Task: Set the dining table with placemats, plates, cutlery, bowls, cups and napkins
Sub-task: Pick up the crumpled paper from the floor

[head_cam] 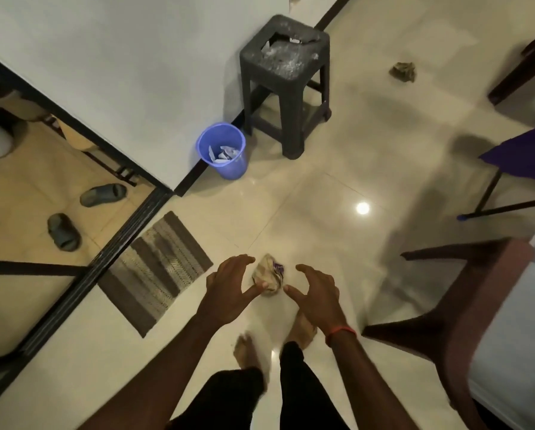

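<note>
**Wad (267, 276) between two spread hands**

Glossy cream floor (322, 181) fills most of the frame, with a white wall (120, 57) in the upper left. A dark-framed chair (458, 308) stands at the right edge. A dark plastic stool (286, 79), its top broken and dusty, sits at top centre by the wall. A striped mat (154, 271) lies left of centre beside a dark door track.

At lower centre the left hand (229, 283) and right hand (317, 294) are both wide, fingers splayed, gripping nothing. A blue bin (224, 167) holding paper scraps stands lower left of the stool. Two grey slippers (103, 195) lie at the left.

The wad lies between the hands. It is beige and tightly crumpled, with a purple-and-white patch on its right side. The left thumb tip overlaps its lower edge. Whether they touch, or whether the wad rests on the floor, I cannot tell.
</note>
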